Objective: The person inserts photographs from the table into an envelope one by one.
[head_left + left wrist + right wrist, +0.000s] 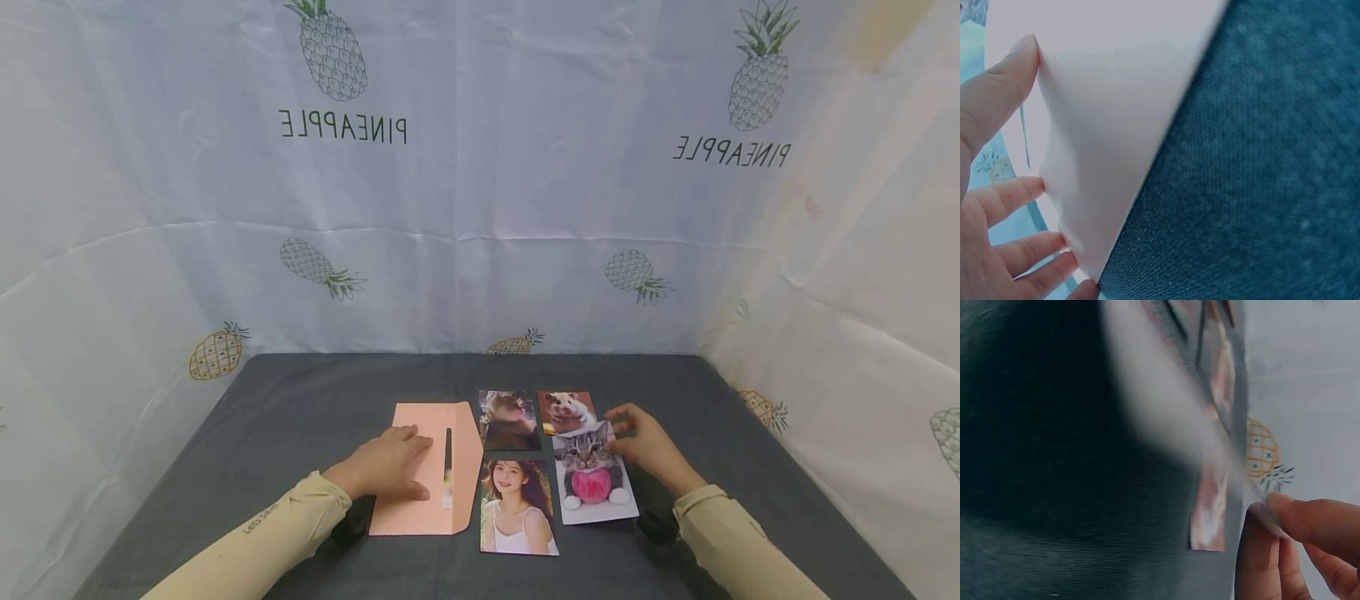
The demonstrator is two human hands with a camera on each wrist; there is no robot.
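Observation:
A pink envelope [412,518] lies on the dark cloth with its flap pointing right. On it my left hand [384,463] rests with spread fingers; the left wrist view has their tips against the paper [1110,112]. Beside the flap crease, a narrow strip of a picture shows. My right hand [647,446] pinches the upper right corner of a cat photo [592,502], tilted over the lower edge of a hamster photo [566,408]. In the right wrist view, thumb and fingers [1316,525] hold the blurred photo's [1160,406] corner.
Left of the hamster photo lies a dark animal photo [510,421]. Below that one is a portrait photo of a person [517,512], close to the envelope flap. A pineapple-print curtain [480,192] surrounds the dark cloth-covered table [322,383].

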